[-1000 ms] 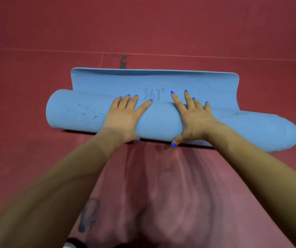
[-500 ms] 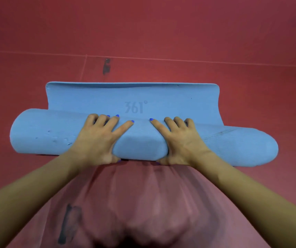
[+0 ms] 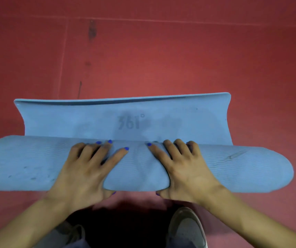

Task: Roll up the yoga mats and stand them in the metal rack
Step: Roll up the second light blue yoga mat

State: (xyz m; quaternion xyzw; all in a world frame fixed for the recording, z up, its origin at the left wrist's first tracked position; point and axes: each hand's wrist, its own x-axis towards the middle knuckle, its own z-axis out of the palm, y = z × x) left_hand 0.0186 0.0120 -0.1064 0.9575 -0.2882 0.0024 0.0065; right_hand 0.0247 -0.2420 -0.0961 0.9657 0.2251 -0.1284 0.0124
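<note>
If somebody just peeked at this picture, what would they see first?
A big blue yoga mat, mostly rolled up, lies across the middle on the red floor. The left hand and right hand, both with bright blue nails, grip the roll side by side. "361°" is printed on the flat part beyond.

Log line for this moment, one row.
phase: rolling | blue yoga mat: mostly rolled, short flap flat on floor | left hand, right hand: gripping roll | rack: unseen

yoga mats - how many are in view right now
1. A blue yoga mat lies on the red floor, mostly rolled, under the left hand and right hand. Others may lie outside the frame.
</note>
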